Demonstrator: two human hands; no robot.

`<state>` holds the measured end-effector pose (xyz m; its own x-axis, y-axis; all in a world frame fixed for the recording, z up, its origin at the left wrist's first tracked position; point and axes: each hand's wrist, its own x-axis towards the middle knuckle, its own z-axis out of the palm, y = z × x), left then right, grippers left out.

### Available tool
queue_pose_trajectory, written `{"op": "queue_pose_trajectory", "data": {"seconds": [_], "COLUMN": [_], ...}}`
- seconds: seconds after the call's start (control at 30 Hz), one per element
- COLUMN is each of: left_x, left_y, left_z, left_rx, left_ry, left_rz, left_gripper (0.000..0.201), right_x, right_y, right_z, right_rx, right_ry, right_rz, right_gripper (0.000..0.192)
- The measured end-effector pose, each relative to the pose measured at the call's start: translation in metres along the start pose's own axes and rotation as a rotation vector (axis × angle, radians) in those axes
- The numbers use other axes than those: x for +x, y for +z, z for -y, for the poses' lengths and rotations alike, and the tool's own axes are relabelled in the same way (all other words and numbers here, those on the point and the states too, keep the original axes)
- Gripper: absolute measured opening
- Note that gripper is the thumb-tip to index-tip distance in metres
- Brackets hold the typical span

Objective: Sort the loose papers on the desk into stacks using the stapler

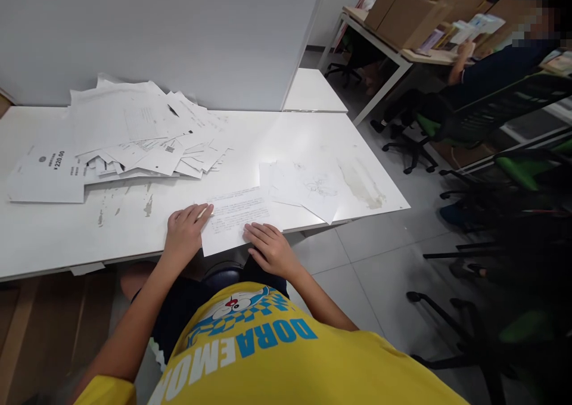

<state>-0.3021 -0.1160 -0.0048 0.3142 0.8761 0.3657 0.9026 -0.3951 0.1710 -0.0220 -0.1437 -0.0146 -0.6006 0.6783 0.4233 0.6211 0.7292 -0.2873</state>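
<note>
A printed sheet of paper (232,217) lies in front of me, its lower edge reaching over the front edge of the white table (147,232). My left hand (188,229) is at the sheet's left edge, fingers together, with a bit of white paper showing between them; its thumb is hidden. Across the lower right part of the same sheet, the fingers of my right hand (270,247) lie flat, with the thumb apart below them. Just beyond the printed sheet are several pale sheets (308,187), one with a scribbled drawing.
A messy heap of papers (129,119) covers the table's back left, against a grey partition (156,30). Cardboard boxes (406,15) stand on another desk at the right. A co-worker's dark sleeve (504,65) and office chairs (413,146) are on that side.
</note>
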Motion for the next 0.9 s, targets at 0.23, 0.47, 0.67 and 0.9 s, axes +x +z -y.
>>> {"op": "queue_pose_trajectory", "data": {"seconds": [0.23,0.47,0.67,0.9], "left_x": [-0.002,-0.009,-0.004,0.039], "left_y": [-0.002,-0.001,-0.005,-0.054], "left_z": [0.006,0.013,0.001,-0.015], "left_rx": [0.038,0.1,0.051,-0.063], "left_ry": [0.055,0.159,0.374,0.777], "left_rz": [0.032,-0.101,-0.334,-0.303], "left_gripper": [0.064,0.078,0.085,0.057], "right_x": [0.004,-0.013,-0.015,0.013], "right_y": [0.016,-0.006,-0.029,-0.021], "right_z": [-0.01,-0.017,-0.01,0.002], "right_rx": [-0.11,-0.126,-0.196,-0.224], "right_ry": [0.097,0.154,0.073,-0.06], "right_rz": [0.048,-0.282,-0.462,-0.57], "right_gripper": [0.057,0.057,0.06,0.051]}}
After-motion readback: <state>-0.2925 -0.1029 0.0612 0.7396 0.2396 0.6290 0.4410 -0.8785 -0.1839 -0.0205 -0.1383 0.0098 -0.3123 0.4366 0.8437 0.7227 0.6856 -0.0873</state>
